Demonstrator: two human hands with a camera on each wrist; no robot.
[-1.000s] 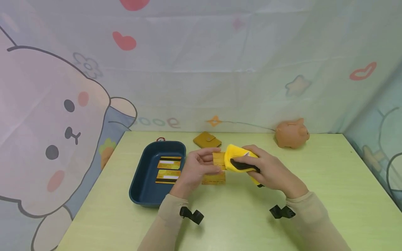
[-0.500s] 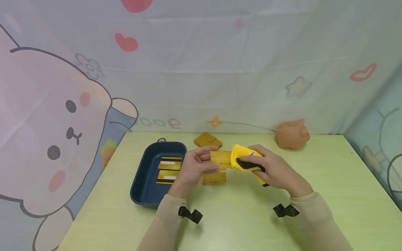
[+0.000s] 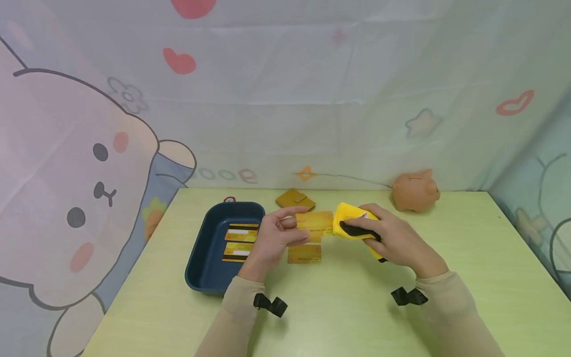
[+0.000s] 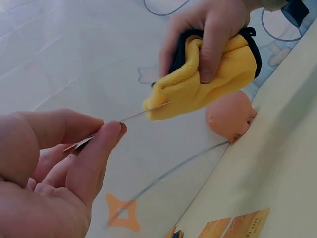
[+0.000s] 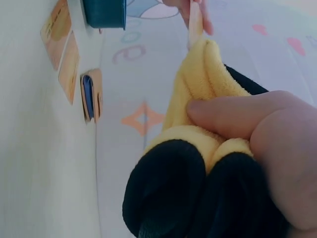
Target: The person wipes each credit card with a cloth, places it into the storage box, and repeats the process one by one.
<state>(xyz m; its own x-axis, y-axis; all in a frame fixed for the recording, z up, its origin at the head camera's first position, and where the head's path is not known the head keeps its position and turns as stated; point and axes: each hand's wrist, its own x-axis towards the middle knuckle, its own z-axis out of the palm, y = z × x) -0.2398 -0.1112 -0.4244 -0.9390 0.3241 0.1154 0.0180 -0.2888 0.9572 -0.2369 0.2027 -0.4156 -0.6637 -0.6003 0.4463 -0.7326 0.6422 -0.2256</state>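
Note:
My left hand pinches a gold-yellow bank card by its left end, above the table. In the left wrist view the card shows nearly edge-on between thumb and fingers. My right hand grips a folded yellow cloth with black edging. The cloth overlaps the card's far end, while most of the card's face shows. Beneath lie two more gold cards on the table, the nearer one in full and the other partly hidden behind the held card.
A dark blue tray with two striped bank cards stands left of my left hand. Behind the hands lies a mustard wallet. An orange piggy bank stands at the table's back right, before a printed curtain.
The right hand and cloth have slid to the right along the card, uncovering more of its face. The left hand has stayed nearly in place with its pinch.

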